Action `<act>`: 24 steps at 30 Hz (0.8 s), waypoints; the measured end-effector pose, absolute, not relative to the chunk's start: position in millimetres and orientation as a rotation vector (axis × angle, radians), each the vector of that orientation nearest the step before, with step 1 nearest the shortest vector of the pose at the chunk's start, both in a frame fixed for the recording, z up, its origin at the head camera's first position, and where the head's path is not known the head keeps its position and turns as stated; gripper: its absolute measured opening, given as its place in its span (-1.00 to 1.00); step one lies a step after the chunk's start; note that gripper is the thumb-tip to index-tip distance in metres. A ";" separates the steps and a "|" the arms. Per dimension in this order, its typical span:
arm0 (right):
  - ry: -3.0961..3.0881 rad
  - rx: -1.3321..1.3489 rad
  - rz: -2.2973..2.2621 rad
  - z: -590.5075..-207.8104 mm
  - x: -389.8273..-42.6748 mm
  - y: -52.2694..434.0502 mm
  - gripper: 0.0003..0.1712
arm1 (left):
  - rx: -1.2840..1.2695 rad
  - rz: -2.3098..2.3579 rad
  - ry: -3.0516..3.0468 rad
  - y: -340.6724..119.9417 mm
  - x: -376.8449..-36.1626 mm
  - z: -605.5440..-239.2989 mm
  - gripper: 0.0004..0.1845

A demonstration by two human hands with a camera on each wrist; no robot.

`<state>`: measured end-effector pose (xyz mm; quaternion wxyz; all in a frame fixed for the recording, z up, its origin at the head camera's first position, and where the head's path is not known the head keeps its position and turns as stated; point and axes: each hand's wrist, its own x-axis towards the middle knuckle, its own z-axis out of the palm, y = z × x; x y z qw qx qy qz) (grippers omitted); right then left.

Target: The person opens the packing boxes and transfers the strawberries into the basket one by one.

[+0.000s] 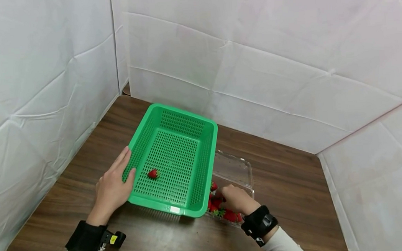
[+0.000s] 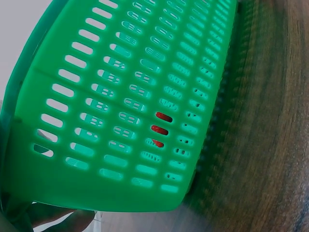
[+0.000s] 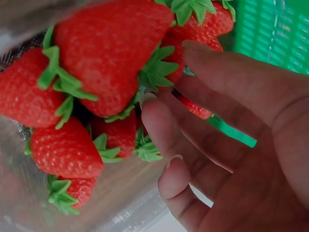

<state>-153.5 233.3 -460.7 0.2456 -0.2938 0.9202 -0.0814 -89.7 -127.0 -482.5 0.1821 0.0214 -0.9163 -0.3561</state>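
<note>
My left hand [image 1: 113, 186] grips the left rim of a green perforated plastic basket [image 1: 215, 140], fingers along its side and thumb near the rim. A red strawberry [image 1: 153, 174] with a green leafy top lies on the basket floor; in the left wrist view it shows red through the wall slots. My right hand [image 1: 235, 198] reaches into a clear plastic box [image 1: 236, 165] of strawberries [image 3: 67, 150]. In the right wrist view its thumb and bent fingers are spread apart, fingertips right at the leaves of one strawberry [image 3: 175, 48]. The basket hides part of the box.
The brown wood-grain table [image 1: 287, 181] has white sheeting [image 1: 253, 68] standing along its back and sides. The clear lid of the box stands raised behind the strawberries. Black straps [image 1: 85, 240] with cameras circle both wrists.
</note>
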 end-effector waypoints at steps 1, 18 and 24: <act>2.512 -0.802 -0.215 -461.4 -153.3 232.8 -0.77 | 0.062 -1.006 -2.588 -127.0 -89.7 -482.5 -0.40; 2.529 -0.853 -0.163 -470.6 -155.5 229.0 -0.81 | 0.071 -1.022 -2.598 -127.2 -89.7 -483.0 -0.40; 2.521 -0.836 -0.185 -471.0 -156.3 228.2 -0.81 | 0.071 -1.020 -2.593 -127.5 -90.1 -482.3 -0.39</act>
